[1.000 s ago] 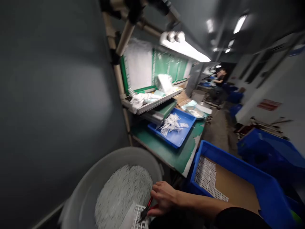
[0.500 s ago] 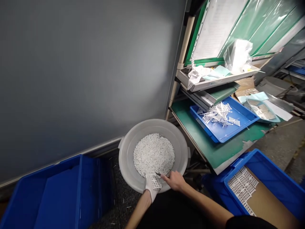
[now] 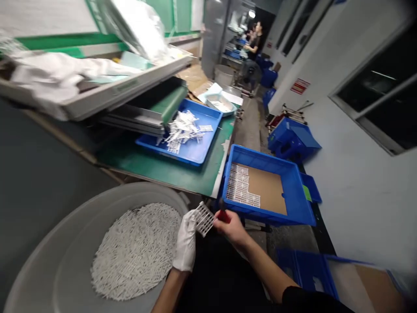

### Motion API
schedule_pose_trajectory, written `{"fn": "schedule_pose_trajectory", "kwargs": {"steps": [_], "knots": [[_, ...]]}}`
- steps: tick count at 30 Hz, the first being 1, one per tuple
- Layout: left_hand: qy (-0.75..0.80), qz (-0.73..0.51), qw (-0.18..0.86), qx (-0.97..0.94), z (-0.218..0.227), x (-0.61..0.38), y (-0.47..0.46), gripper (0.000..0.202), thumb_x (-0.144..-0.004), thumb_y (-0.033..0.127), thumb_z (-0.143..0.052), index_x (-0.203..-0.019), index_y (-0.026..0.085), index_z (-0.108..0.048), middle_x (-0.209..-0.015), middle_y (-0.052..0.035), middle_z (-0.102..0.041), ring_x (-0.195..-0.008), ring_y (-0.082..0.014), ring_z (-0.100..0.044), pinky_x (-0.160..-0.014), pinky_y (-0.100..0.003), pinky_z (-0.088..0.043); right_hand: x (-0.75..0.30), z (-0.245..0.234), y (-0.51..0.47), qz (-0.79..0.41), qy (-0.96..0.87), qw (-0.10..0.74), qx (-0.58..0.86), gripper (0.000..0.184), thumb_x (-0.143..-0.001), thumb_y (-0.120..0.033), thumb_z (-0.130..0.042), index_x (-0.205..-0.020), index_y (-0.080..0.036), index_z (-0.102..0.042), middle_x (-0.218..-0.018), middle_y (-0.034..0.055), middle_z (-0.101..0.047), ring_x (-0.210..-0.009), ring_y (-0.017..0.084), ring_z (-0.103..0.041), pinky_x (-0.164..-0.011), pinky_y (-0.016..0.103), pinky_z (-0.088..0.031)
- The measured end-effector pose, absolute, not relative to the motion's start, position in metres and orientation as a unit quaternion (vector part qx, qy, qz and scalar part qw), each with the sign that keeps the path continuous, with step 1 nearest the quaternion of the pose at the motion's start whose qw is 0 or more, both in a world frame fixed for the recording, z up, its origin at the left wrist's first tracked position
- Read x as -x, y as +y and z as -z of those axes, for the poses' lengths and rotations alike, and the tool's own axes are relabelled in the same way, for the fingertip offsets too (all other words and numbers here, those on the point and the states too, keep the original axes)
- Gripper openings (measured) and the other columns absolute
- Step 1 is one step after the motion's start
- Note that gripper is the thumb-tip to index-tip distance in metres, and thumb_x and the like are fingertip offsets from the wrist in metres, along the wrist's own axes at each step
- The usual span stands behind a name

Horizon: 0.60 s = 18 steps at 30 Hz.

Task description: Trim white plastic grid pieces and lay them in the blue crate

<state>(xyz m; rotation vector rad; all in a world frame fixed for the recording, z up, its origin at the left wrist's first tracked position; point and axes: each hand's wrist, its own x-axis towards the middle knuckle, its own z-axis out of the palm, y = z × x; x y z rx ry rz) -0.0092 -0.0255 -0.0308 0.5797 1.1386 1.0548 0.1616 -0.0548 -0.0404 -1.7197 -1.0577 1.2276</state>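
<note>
My left hand [image 3: 185, 243], in a white glove, grips a white plastic grid piece [image 3: 205, 219] by its left edge. Bare, my right hand [image 3: 233, 228] is closed round a red-handled tool [image 3: 223, 215] with a dark end; its kind is not clear. The fingertips of that hand are close to the grid's right edge; whether they touch it I cannot tell. Left of the gloved hand stands a large grey tub [image 3: 74, 234] with a heap of small white plastic sticks [image 3: 137, 248]. Ahead and right, a blue bin [image 3: 299, 191] holds rows of white grids [image 3: 239, 184] on brown cardboard.
A blue tray [image 3: 202, 148] of loose white pieces lies on the green bench [image 3: 208, 184], beneath a shelf [image 3: 130, 87] with cloths and a plastic bag. More blue bins [image 3: 293, 137] stand along the right wall. A person [image 3: 256, 41] is far down the aisle.
The view has swung right, from the tub towards the blue bin. Both hands, with grid and tool, have moved from over the tub's near rim to its right side.
</note>
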Motion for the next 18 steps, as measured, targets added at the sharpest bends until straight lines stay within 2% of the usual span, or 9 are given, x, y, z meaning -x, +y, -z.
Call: {"fn": "schedule_pose_trajectory", "kwargs": {"steps": [3, 5, 7, 11, 14, 18], "knots": [[0.462, -0.418, 0.686, -0.376, 0.017, -0.025, -0.009, 0.047, -0.085, 0.058, -0.064, -0.116, 0.023, -0.062, -0.113, -0.005, -0.065, -0.097, -0.0179, -0.064, -0.08, -0.028, -0.054, -0.285, 0.029, -0.049, -0.334, -0.357, 0.423, 0.762, 0.062, -0.077, -0.072, -0.061, -0.103, -0.015, -0.062, -0.093, 0.0084, -0.066, -0.08, 0.02, -0.059, -0.072, 0.032, -0.049], [0.48, -0.388, 0.683, -0.39, 0.017, -0.034, -0.003, 0.045, -0.088, 0.058, -0.06, -0.116, 0.023, -0.062, -0.113, -0.0055, -0.064, -0.099, -0.0186, -0.064, -0.081, -0.029, -0.054, -0.368, 0.033, -0.041, -0.253, -0.323, 0.401, 0.819, 0.057, -0.081, -0.066, -0.062, -0.105, -0.014, -0.061, -0.098, 0.0108, -0.066, -0.09, 0.023, -0.06, -0.081, 0.035, -0.049], [0.512, -0.364, 0.671, -0.394, 0.023, -0.033, 0.003, 0.046, -0.088, 0.058, -0.06, -0.116, 0.021, -0.062, -0.115, -0.0065, -0.064, -0.1, -0.0198, -0.064, -0.083, -0.03, -0.055, -0.437, 0.05, -0.029, -0.211, -0.3, 0.348, 0.863, 0.044, -0.087, -0.055, -0.063, -0.104, -0.015, -0.062, -0.1, 0.0095, -0.065, -0.095, 0.023, -0.06, -0.087, 0.039, -0.048], [0.583, -0.332, 0.634, -0.384, 0.035, -0.019, 0.019, 0.052, -0.085, 0.062, -0.061, -0.116, 0.02, -0.062, -0.116, -0.0073, -0.066, -0.102, -0.0232, -0.066, -0.087, -0.034, -0.056, -0.514, 0.112, 0.003, -0.241, -0.292, 0.212, 0.901, 0.029, -0.095, -0.043, -0.062, -0.101, -0.015, -0.065, -0.104, 0.0054, -0.065, -0.097, 0.019, -0.062, -0.09, 0.04, -0.052], [0.631, -0.316, 0.603, -0.372, 0.038, -0.007, 0.036, 0.053, -0.084, 0.063, -0.061, -0.116, 0.021, -0.063, -0.116, -0.007, -0.066, -0.107, -0.0248, -0.065, -0.091, -0.035, -0.056, -0.538, 0.164, 0.019, -0.281, -0.296, 0.132, 0.903, 0.028, -0.095, -0.04, -0.063, -0.107, -0.015, -0.065, -0.11, 0.0062, -0.065, -0.099, 0.02, -0.063, -0.09, 0.04, -0.054], [0.667, -0.306, 0.568, -0.373, 0.034, 0.001, 0.062, 0.051, -0.085, 0.062, -0.061, -0.117, 0.023, -0.063, -0.117, -0.0061, -0.067, -0.107, -0.0247, -0.065, -0.094, -0.036, -0.055, -0.55, 0.212, 0.027, -0.306, -0.309, 0.075, 0.897, 0.032, -0.096, -0.041, -0.062, -0.113, -0.015, -0.064, -0.113, 0.0064, -0.065, -0.103, 0.022, -0.063, -0.092, 0.042, -0.054]]}}
